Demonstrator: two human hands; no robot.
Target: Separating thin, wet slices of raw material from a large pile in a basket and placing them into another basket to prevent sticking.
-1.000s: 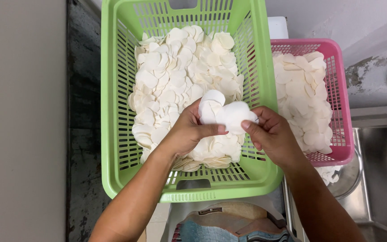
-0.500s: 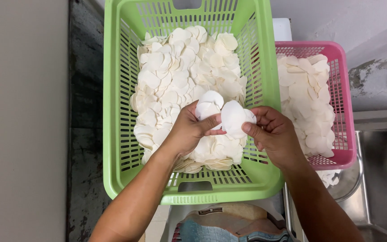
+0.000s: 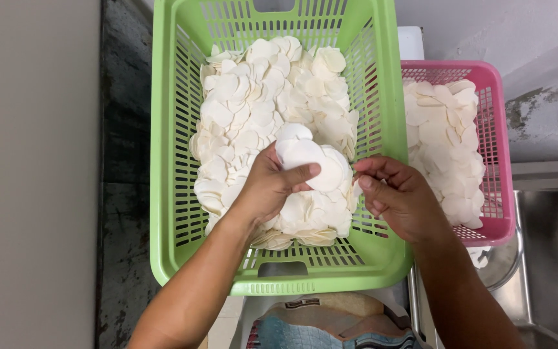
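A green slotted plastic basket (image 3: 169,194) holds a heap of several thin, round white discs (image 3: 253,97). My left hand (image 3: 269,187) is inside the basket and grips a small stack of white discs (image 3: 308,158) between thumb and fingers. My right hand (image 3: 398,197) hovers over the basket's right wall, its fingertips pinched at the right edge of the same stack. Whether it actually holds a disc is hard to tell.
A smaller pink slotted basket (image 3: 492,129) with more white discs stands to the right of the green one. A steel sink (image 3: 550,258) lies at the lower right. A grey wall fills the left side. A striped cloth (image 3: 330,326) shows below the green basket.
The stack in my left hand has shifted slightly right and spread out. My right hand has drawn a little to the right, toward the basket wall.
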